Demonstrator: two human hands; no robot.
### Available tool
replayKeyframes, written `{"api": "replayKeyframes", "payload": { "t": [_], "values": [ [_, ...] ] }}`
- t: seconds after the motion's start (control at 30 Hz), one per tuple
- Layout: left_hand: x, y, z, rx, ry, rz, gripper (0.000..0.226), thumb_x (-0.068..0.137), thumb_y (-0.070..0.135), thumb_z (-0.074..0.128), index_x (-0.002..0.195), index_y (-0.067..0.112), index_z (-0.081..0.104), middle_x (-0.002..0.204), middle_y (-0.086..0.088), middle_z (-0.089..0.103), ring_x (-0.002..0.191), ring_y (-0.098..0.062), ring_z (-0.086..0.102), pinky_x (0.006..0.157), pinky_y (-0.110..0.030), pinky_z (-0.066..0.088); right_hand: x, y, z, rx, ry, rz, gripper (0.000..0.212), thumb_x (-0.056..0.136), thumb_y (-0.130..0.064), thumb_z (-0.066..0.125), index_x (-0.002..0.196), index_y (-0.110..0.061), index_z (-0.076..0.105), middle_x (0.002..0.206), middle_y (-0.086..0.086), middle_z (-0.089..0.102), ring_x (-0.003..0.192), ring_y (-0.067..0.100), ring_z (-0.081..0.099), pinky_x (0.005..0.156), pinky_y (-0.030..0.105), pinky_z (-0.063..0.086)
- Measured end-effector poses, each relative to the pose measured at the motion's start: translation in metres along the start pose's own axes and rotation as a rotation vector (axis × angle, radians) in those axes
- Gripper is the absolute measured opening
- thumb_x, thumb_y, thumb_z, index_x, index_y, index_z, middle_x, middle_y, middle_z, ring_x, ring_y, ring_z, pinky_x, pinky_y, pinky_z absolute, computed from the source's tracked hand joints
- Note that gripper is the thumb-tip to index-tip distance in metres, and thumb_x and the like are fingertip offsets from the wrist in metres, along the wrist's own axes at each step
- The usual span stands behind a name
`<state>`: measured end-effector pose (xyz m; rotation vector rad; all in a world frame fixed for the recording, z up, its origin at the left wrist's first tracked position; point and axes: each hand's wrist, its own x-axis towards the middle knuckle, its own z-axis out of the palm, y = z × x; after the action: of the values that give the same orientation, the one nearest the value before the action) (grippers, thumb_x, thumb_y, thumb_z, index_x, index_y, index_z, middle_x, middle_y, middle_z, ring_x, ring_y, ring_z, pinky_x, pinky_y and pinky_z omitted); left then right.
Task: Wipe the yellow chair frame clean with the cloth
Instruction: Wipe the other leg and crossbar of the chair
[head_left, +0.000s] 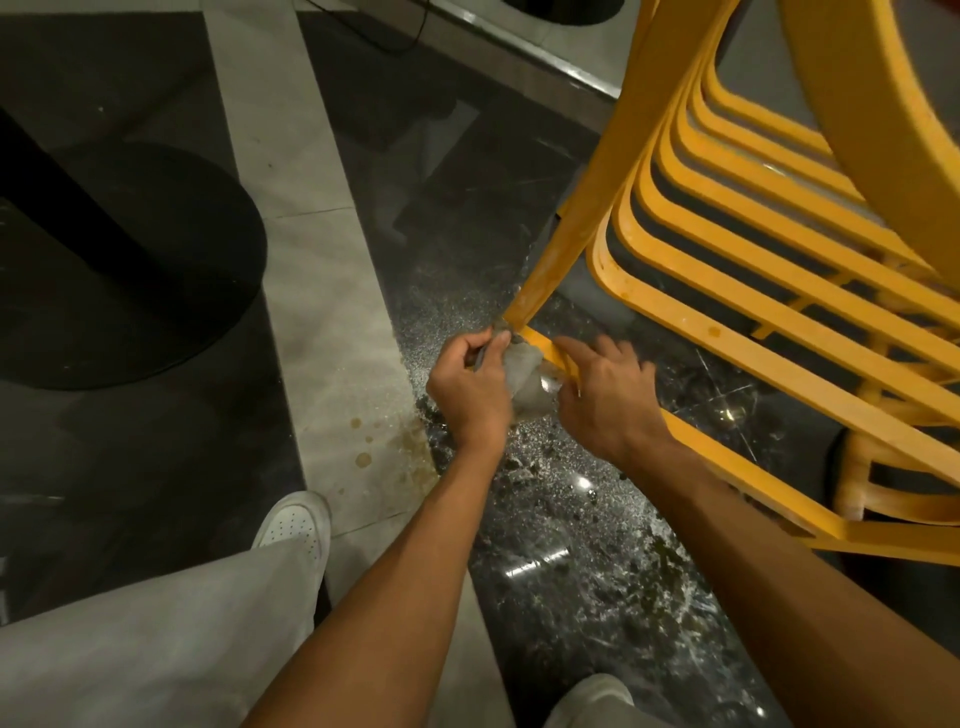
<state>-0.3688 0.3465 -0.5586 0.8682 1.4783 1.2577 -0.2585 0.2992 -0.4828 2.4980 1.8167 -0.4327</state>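
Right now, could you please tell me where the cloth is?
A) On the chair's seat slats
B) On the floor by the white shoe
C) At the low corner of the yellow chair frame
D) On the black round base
C: the left hand grips the cloth against the low corner of the yellow chair frame, and the right hand holds the bar beside it.

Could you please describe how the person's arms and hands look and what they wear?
The left hand and right hand are ungloved, with no rings, watch or bracelet visible. The left forearm and right forearm show no sleeves.
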Motion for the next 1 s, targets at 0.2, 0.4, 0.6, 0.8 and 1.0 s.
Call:
{"api": "replayKeyframes", "payload": {
  "t": [0.2,0.4,0.6,0.8,1.0],
  "values": [
    [0.001,-0.002,-0.003,0.052,-0.047,0.134,0.007,0.089,0.012,0.084,0.09,0.012,0.077,0.091,0.003,0.076,0.086,-0.006,0.07,0.075,-0.014,0.054,0.006,0.008,0.0,0.134,-0.01,0.046,0.047,0.105,-0.046,0.05,0.15,-0.033,0.052,0.142,0.003,0.056,0.135,0.028,0.043,0.111,0.052,0.032],
    [-0.004,0.012,-0.002,0.088,-0.017,0.289,0.007,0.088,0.004,0.084,0.089,0.005,0.077,0.09,0.0,0.072,0.085,0.006,0.065,0.076,-0.007,0.048,0.007,0.009,-0.002,0.193,-0.009,0.033,0.046,0.105,-0.052,0.046,0.145,-0.033,0.059,0.134,0.005,0.061,0.128,0.029,0.047,0.108,0.05,0.04],
    [-0.001,-0.001,-0.006,0.108,-0.059,0.11,0.01,0.089,0.011,0.084,0.087,0.015,0.076,0.086,0.012,0.071,0.083,0.005,0.066,0.075,-0.011,0.049,0.003,0.016,-0.007,0.362,-0.008,0.015,0.048,0.11,-0.05,0.036,0.134,-0.024,0.069,0.123,0.009,0.068,0.114,0.031,0.058,0.1,0.052,0.048],
    [-0.003,0.018,-0.001,0.061,-0.033,0.259,0.008,0.09,0.012,0.084,0.09,0.01,0.076,0.093,-0.001,0.074,0.088,-0.007,0.07,0.079,-0.015,0.054,0.004,0.02,-0.006,0.376,-0.017,0.006,0.057,0.109,-0.058,0.03,0.131,-0.024,0.07,0.119,0.007,0.07,0.109,0.027,0.059,0.097,0.048,0.049],
    [-0.005,0.022,-0.001,0.02,-0.031,0.217,0.008,0.091,0.014,0.083,0.093,0.008,0.077,0.094,-0.002,0.076,0.089,-0.013,0.072,0.079,-0.027,0.06,0.004,0.019,-0.005,0.362,-0.008,0.009,0.057,0.108,-0.058,0.03,0.129,-0.025,0.072,0.114,0.006,0.069,0.109,0.029,0.057,0.094,0.045,0.047]
  ]
}}
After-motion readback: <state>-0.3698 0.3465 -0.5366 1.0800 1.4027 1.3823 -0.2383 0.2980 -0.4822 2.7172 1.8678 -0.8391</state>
